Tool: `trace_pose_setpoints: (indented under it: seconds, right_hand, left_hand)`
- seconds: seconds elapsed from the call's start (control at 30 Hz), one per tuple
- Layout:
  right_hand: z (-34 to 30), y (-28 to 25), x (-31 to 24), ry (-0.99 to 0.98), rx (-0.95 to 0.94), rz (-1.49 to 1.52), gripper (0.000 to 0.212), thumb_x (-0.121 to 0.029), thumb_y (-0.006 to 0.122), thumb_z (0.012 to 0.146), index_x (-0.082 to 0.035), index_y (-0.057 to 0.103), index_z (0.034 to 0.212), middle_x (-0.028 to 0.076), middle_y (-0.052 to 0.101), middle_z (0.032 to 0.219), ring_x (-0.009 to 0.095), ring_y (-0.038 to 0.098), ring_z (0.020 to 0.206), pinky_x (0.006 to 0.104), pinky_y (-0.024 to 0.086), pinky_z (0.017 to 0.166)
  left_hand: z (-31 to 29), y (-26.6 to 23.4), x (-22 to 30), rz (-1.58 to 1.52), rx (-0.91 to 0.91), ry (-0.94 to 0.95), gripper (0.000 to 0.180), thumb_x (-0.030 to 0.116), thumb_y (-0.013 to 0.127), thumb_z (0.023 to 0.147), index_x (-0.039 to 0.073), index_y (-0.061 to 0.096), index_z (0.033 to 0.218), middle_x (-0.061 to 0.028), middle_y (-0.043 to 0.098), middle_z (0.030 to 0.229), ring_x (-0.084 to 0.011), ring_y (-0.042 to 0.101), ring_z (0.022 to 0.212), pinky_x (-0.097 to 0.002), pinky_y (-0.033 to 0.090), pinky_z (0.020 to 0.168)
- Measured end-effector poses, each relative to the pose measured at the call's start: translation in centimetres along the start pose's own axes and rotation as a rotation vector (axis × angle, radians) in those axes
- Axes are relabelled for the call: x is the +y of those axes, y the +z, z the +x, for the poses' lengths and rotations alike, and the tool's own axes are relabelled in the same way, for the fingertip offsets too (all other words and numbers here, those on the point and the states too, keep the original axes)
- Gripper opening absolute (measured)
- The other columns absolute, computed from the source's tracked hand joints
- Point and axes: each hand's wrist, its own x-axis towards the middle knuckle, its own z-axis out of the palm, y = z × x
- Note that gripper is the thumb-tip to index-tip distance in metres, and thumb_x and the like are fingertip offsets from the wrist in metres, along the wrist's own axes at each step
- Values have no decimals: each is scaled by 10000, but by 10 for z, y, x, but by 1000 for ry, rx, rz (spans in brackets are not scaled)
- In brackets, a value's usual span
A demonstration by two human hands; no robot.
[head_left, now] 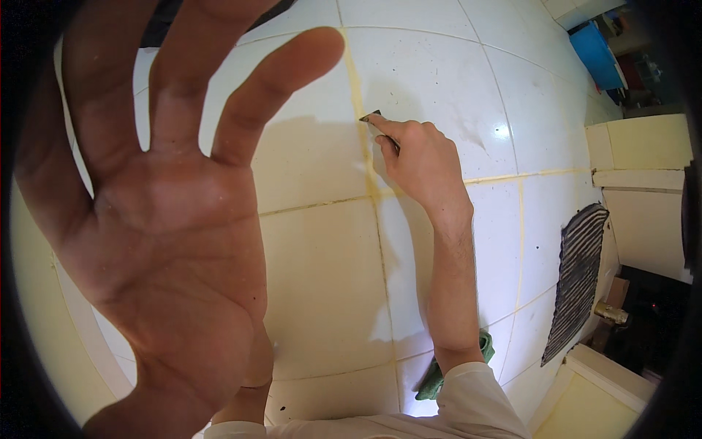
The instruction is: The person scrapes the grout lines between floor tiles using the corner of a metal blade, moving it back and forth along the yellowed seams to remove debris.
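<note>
In the head view, our right hand (424,157) bends over a pale tiled floor (314,293) with a small dark tool (364,118) in its grip. The index finger stretches along the tool toward its pointed tip, while the other fingers curl in close around the handle, part of which shows dark beneath the thumb side. The tool lies at a yellowish joint (355,77) between tiles, above the middle of the scene and just short of where the joint meets a crossing line; we cannot tell how firmly the tip touches.

Our left hand (179,219) looms large in the foreground, palm toward the camera, its fingers spread wide and holding nothing. It hides much of the floor on that side, along with most of a dark object (162,25) behind the fingertips, whose kind we cannot make out.

A crumpled green cloth (430,384) lies on the tiles near our right elbow, partly covered by the arm and its white sleeve (479,399). Farther right, a dark ribbed mat (578,285) lies near a pale, low structure (647,227) at the floor's edge, with a metallic cylinder (610,313) just beside it. A blue tub (596,55) stands in the upper right corner, and dark specks dot the tiles.
</note>
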Motion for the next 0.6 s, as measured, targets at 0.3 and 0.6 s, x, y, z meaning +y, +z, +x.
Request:
trace_pose_setpoints:
  seconds: [0.3, 0.6]
  right_hand:
    - [1, 1, -2, -34, 21, -5, 327, -93, 601, 938, -130, 753, 1225, 151, 697, 722, 317, 677, 654, 432, 550, 628]
    - [0, 1, 1, -20, 7, -17, 329, -105, 616, 942, -144, 748, 1242, 150, 695, 724, 321, 667, 658, 432, 543, 636]
  left_hand:
    - [2, 0, 0, -2, 15, 28, 505, 380, 429, 1081, -69, 504, 1300, -134, 692, 1231, -289, 658, 1147, -381, 478, 1047]
    - [2, -4, -7, -28, 3, 32, 474, 371, 435, 1078, -59, 529, 1254, -137, 700, 1197, -281, 663, 1124, -379, 482, 1035]
